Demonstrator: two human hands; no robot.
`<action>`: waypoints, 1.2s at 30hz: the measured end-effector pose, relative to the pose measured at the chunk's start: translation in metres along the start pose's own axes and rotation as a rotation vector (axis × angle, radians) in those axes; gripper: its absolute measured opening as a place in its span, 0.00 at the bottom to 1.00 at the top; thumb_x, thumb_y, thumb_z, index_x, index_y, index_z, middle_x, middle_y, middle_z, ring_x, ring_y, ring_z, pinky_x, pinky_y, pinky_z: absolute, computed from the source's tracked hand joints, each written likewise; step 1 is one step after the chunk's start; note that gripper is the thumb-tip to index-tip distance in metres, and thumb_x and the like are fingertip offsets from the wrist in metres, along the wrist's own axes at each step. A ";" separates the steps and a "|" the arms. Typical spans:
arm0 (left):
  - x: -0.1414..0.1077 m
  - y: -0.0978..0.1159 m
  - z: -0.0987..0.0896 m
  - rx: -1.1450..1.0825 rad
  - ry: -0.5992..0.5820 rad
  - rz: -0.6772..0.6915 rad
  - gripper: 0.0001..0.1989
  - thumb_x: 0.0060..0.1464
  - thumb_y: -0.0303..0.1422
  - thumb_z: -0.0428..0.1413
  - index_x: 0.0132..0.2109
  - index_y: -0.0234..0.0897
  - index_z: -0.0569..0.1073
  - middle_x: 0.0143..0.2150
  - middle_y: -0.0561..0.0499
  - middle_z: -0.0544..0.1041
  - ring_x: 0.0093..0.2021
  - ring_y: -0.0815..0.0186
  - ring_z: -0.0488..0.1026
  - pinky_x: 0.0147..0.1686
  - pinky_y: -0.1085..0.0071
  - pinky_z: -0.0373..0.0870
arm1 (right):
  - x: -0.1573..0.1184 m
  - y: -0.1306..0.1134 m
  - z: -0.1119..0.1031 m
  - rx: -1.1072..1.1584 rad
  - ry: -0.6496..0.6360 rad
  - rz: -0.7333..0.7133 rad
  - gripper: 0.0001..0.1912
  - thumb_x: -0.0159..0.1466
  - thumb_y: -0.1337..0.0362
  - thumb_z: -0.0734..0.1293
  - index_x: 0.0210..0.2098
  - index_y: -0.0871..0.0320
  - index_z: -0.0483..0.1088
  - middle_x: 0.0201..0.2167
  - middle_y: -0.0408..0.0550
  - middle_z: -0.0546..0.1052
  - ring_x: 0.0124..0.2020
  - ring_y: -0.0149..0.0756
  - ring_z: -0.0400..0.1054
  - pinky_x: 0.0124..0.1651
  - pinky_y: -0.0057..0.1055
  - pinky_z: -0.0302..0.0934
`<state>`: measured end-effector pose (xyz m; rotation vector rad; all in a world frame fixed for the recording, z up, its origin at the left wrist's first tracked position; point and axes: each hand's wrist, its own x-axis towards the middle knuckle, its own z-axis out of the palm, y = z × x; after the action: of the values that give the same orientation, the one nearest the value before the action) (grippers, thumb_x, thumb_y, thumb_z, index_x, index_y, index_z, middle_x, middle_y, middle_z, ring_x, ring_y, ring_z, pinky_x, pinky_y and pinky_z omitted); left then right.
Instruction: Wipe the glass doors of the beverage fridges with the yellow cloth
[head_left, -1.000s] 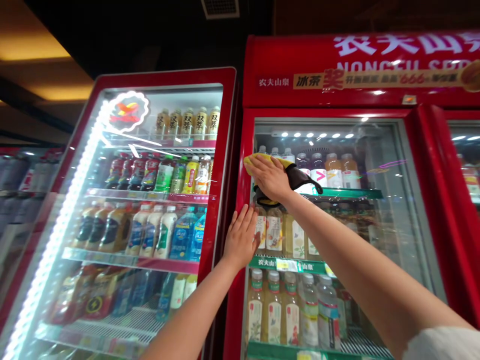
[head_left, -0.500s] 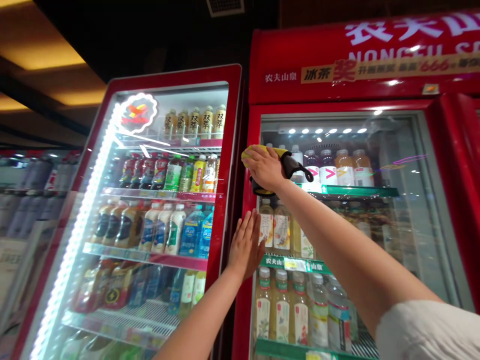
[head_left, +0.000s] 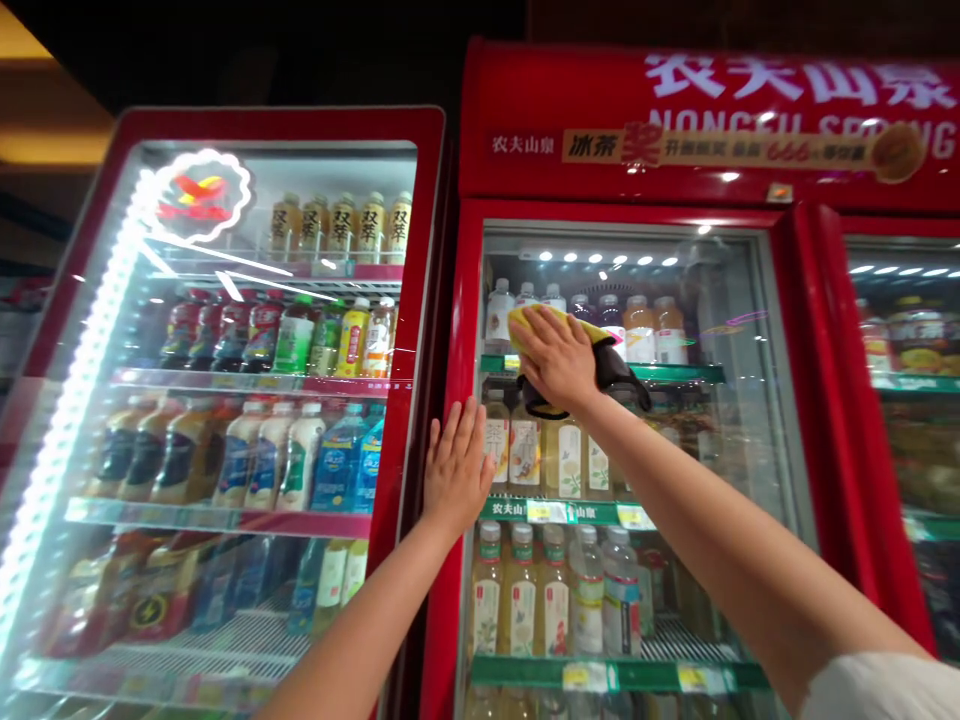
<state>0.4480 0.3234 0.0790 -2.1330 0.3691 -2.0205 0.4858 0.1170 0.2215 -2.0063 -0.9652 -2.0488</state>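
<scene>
A yellow and dark grey cloth [head_left: 619, 368] lies against the glass door of the red drinks cooler [head_left: 469, 290], in front of its upper shelf. My right hand [head_left: 555, 358] presses flat on the cloth, fingers stretched over its yellow side. Lower and to the left, my left hand [head_left: 456, 468] rests on the red door frame near the glass, its fingers extended and nothing in it. Bottles [head_left: 523, 590] stand on the shelves behind the glass.
Left of my hands is a second lit cooler [head_left: 427, 200] with rows of drinks and a glowing round sign [head_left: 199, 197]. Another cooler door [head_left: 892, 420] stands at the right. A red header panel [head_left: 517, 100] with lettering runs above.
My right hand and the cloth have moved right across the glass, off the left door frame. My left hand stays at the frame, fingers more spread. The view has shifted right.
</scene>
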 end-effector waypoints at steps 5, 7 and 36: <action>0.009 0.011 0.001 -0.013 0.024 -0.025 0.40 0.68 0.33 0.47 0.76 0.39 0.32 0.77 0.44 0.49 0.76 0.54 0.47 0.74 0.46 0.41 | -0.080 0.001 -0.008 -0.115 0.073 0.268 0.28 0.72 0.59 0.57 0.70 0.52 0.60 0.73 0.53 0.59 0.75 0.50 0.48 0.72 0.57 0.43; 0.014 0.016 0.003 -0.023 0.038 -0.022 0.40 0.68 0.33 0.47 0.76 0.39 0.31 0.77 0.43 0.49 0.76 0.54 0.48 0.74 0.45 0.40 | -0.098 -0.009 -0.009 -0.104 -0.007 0.136 0.27 0.72 0.60 0.57 0.70 0.47 0.60 0.73 0.48 0.59 0.74 0.46 0.49 0.73 0.55 0.42; 0.042 0.201 0.059 -0.281 -0.039 0.224 0.40 0.67 0.29 0.49 0.76 0.44 0.35 0.76 0.50 0.52 0.76 0.64 0.44 0.75 0.58 0.24 | -0.256 0.140 -0.053 -0.188 0.078 0.618 0.32 0.70 0.68 0.55 0.73 0.49 0.53 0.74 0.53 0.57 0.75 0.48 0.45 0.70 0.56 0.50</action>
<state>0.4979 0.1167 0.0555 -2.1640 0.8896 -1.8913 0.5399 -0.1082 0.0365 -1.9550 -0.1003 -1.8828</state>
